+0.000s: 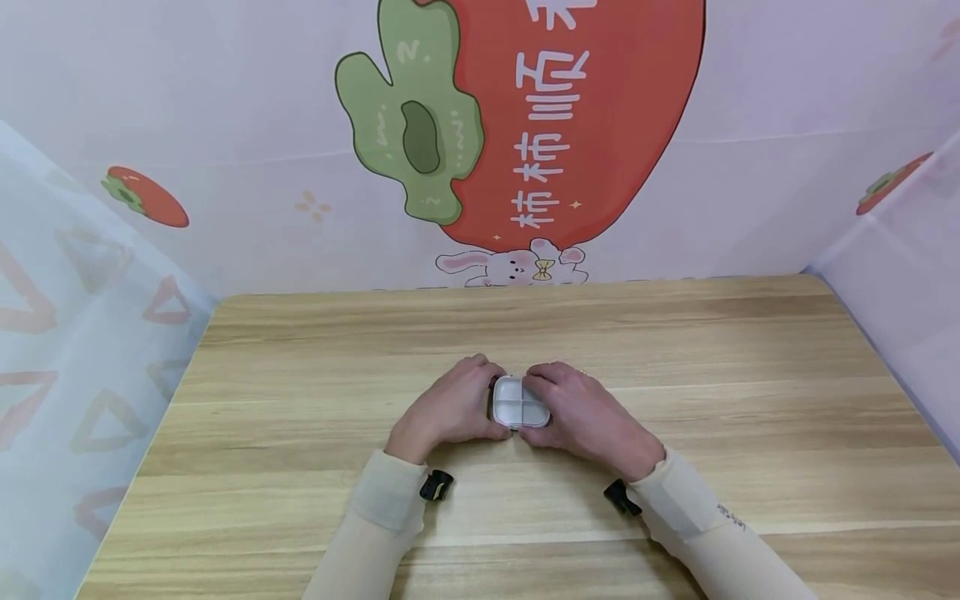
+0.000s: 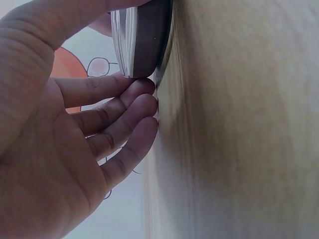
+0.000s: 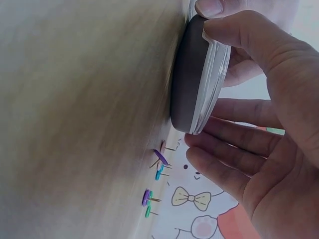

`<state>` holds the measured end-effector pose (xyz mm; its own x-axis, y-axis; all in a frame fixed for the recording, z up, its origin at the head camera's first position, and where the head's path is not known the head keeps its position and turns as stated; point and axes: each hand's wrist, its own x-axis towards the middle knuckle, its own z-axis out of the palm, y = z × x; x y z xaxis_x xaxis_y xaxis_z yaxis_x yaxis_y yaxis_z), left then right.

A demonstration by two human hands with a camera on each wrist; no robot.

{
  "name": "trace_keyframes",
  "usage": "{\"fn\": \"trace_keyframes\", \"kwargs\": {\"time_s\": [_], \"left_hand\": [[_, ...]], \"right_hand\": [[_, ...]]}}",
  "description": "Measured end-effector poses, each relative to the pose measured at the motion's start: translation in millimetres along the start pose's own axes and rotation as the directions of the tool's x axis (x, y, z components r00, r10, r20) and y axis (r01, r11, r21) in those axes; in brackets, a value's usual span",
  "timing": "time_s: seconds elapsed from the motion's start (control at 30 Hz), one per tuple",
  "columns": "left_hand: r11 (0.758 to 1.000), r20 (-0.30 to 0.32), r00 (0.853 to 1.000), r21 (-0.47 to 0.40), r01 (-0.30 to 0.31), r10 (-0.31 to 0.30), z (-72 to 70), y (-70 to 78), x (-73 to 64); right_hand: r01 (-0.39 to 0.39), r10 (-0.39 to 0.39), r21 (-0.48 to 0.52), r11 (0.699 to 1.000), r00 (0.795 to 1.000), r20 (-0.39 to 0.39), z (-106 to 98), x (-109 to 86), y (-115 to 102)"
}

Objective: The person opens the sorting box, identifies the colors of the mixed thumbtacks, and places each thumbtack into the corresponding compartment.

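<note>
A small pill box with a pale, four-part inside lies flat on the table, between both hands. From the side, the wrist views show its dark base and a clear lid over a white rim. My left hand grips the left end, thumb at the near edge and index finger at the far edge. On the other end, my right hand holds it between thumb and fingers, some fingers lying over the top right part. The left hand's other fingertips touch the tabletop. Whether the compartments hold anything cannot be made out.
Several thumbtacks with purple, blue and green heads lie on the table beyond the right hand. The wood-grain table meets a printed cloth backdrop at the back, with cloth at both sides.
</note>
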<state>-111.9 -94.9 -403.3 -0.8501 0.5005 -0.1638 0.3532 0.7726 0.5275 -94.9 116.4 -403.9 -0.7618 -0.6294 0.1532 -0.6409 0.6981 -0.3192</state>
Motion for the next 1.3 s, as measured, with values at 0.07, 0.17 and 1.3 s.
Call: {"fn": "trace_keyframes", "kwargs": {"time_s": [0.07,0.17,1.3], "left_hand": [[1.000,-0.001,1.000,0.000,-0.001,0.001,0.1,-0.4,0.3],[1.000,0.000,1.000,-0.001,-0.001,0.001,0.0,-0.5,0.4],[0.997,-0.002,1.000,-0.077,0.017,-0.017,0.1,-1.7,-0.6]], "right_hand": [[0.010,-0.010,-0.010,1.000,1.000,-0.001,0,0.0,0],[0.019,-0.019,-0.018,1.000,1.000,-0.001,0,0.0,0],[-0.166,0.132,0.302,0.939,0.983,0.130,-11,2.6,13]]}}
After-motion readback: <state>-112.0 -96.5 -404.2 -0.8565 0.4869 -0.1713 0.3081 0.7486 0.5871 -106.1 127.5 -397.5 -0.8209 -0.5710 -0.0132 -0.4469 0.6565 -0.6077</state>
